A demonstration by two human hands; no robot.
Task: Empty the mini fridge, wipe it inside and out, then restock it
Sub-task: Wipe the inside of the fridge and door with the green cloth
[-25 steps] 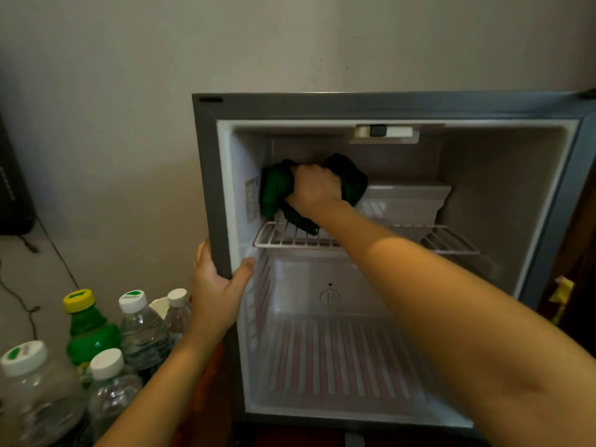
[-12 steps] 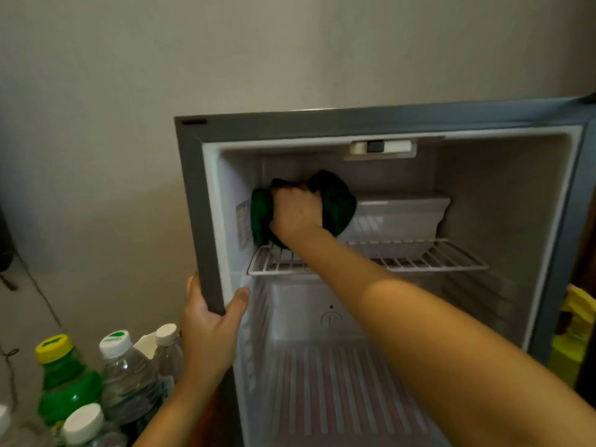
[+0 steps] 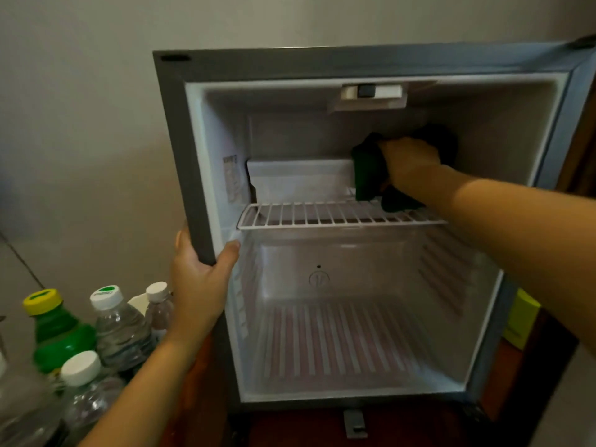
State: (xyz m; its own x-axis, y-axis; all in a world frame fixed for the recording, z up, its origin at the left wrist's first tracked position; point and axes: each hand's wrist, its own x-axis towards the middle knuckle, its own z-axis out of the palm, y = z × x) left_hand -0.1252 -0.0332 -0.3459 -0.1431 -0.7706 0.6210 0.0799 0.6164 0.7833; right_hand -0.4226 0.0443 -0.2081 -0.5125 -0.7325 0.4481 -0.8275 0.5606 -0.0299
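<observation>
The mini fridge [image 3: 180, 150] stands open with its door out of view, and nothing is stored inside it. My right hand [image 3: 408, 161] reaches deep into the upper compartment and grips a dark green cloth [image 3: 367, 169] against the back right of the inside, above the white wire shelf [image 3: 322, 214]. My left hand [image 3: 200, 279] grips the grey left front edge of the fridge, thumb on the inner rim. A white freezer box [image 3: 296, 179] sits at the back above the shelf.
Several bottles stand on the floor at the lower left: a green bottle with a yellow cap [image 3: 54, 327] and clear water bottles with white caps [image 3: 116, 324]. A yellow object [image 3: 522, 317] shows at the fridge's right side. A plain wall is behind.
My right hand has swept the green cloth from the upper left of the inside across to the upper right. My left hand keeps its hold on the fridge edge. The camera has shifted.
</observation>
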